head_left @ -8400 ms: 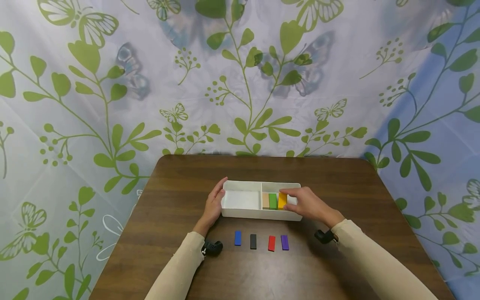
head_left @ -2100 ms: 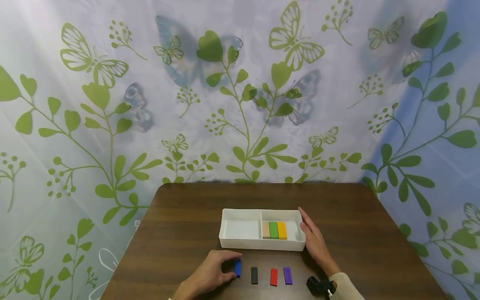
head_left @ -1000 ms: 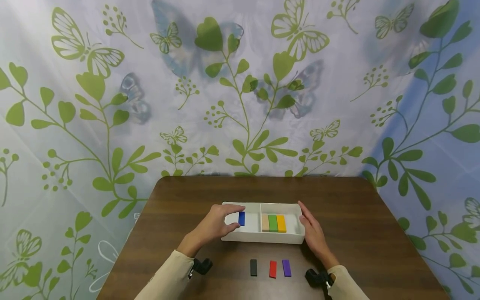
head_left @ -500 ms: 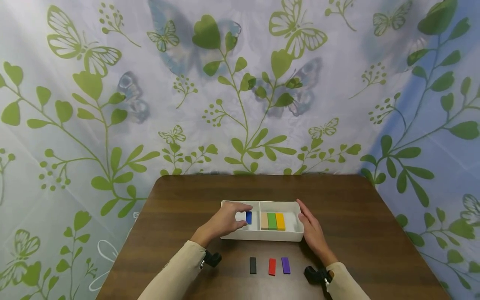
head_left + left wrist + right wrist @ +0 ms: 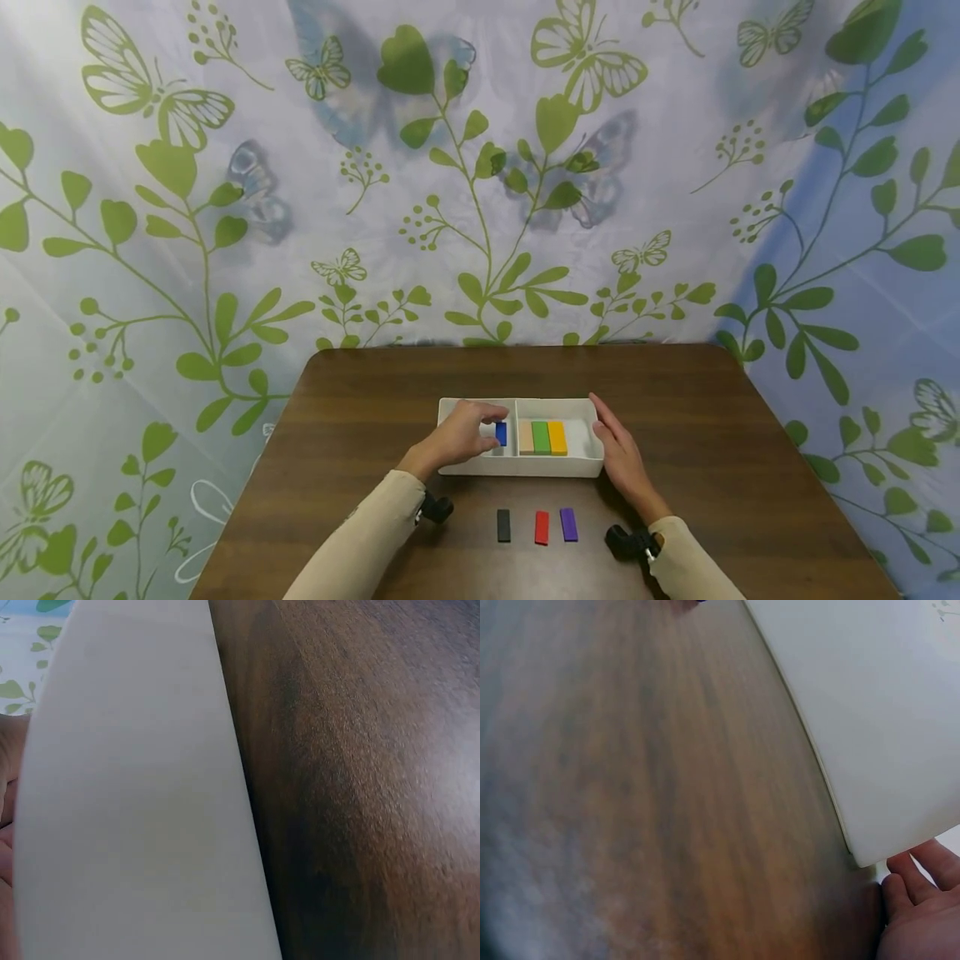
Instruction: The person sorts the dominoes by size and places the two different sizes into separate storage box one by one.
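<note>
A white two-compartment box (image 5: 480,469) sits on the table, its front wall filling much of the left wrist view. Inside the left compartment, close to the divider, my left hand (image 5: 459,433) pinches a small blue block (image 5: 501,433) between thumb and fingers. Whether the block touches the box floor I cannot tell. My right hand (image 5: 624,458) rests against the box's right end with fingers extended; the right wrist view shows that hand (image 5: 922,907) at the box corner. In the right compartment a tan block (image 5: 527,437), a green block (image 5: 541,437) and a yellow block (image 5: 557,437) lie side by side.
In front of the box a black block (image 5: 503,526), a red block (image 5: 542,527) and a purple block (image 5: 569,525) lie apart in a row on the brown wooden table (image 5: 360,392). A patterned curtain (image 5: 480,208) hangs behind the table.
My left hand took the blue block from the row into the left compartment, then rightward toward the divider. Earlier, my right hand held the yellow block; it has since moved to the box's right end.
</note>
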The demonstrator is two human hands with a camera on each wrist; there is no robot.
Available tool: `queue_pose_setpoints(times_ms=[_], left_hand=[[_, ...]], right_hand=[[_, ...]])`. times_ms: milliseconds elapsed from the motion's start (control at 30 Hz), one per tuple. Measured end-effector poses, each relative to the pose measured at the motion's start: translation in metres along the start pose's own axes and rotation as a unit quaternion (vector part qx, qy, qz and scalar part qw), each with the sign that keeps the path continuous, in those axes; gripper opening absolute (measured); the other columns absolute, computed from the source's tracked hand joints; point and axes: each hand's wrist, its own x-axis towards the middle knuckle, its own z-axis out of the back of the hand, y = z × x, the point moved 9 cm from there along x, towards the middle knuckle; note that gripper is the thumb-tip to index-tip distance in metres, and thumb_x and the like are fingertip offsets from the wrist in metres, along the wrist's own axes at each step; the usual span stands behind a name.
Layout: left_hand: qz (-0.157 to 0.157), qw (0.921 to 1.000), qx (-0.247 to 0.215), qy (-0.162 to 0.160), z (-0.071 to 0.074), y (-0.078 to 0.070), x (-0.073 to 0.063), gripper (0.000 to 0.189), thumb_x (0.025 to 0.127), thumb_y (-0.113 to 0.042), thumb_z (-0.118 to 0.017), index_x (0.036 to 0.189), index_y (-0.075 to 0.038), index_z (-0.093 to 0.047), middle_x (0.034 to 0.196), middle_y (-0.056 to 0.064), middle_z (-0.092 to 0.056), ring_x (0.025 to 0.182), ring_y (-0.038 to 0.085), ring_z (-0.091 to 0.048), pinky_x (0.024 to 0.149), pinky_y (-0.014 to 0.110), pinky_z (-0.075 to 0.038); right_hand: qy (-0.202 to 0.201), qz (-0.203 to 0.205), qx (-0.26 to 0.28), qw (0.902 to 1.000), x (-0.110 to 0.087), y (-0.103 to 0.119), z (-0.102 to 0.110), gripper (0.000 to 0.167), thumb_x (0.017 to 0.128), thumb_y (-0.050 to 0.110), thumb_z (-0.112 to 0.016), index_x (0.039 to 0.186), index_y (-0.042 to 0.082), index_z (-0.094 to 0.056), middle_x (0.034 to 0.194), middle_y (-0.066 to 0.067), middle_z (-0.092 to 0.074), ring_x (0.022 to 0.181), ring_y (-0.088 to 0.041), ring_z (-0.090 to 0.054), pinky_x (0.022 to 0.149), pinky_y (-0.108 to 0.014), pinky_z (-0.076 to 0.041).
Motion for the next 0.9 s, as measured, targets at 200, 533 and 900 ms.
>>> queue_pose_setpoints(times_ms=[200,533,900], left_hand=[[0.023,0.9996,-0.015,0.008,-0.012,0.009,0.005,0.049,0.094,-0.005,-0.085,0.141,-0.005,-0.073,0.137,0.011,-0.077,0.12,0.025,-0.077,0.106,0.041,-0.062],[0.034,0.9985,0.001,0.044,-0.024,0.016,0.016,0.049,0.087,-0.004,-0.091,0.134,-0.007,-0.077,0.129,0.008,-0.08,0.117,0.021,-0.077,0.107,0.04,-0.061],[0.013,0.9978,0.026,0.06,-0.026,0.014,0.027,0.043,0.087,-0.006,-0.091,0.129,-0.011,-0.078,0.124,0.002,-0.08,0.11,0.016,-0.075,0.105,0.034,-0.061]], right_hand=[[-0.003,0.009,0.005,0.9999,-0.003,0.0,0.0,0.055,0.121,0.027,-0.037,0.175,0.026,-0.03,0.183,-0.007,-0.026,0.169,-0.04,-0.021,0.134,-0.069,-0.015],[-0.001,0.006,0.0,1.0,-0.005,-0.003,-0.001,0.055,0.121,0.03,-0.037,0.175,0.026,-0.03,0.183,-0.007,-0.024,0.169,-0.04,-0.02,0.134,-0.069,-0.014],[-0.007,0.006,0.002,1.0,-0.002,0.0,0.001,0.055,0.12,0.027,-0.038,0.175,0.027,-0.03,0.183,-0.008,-0.025,0.169,-0.041,-0.021,0.134,-0.069,-0.015]])
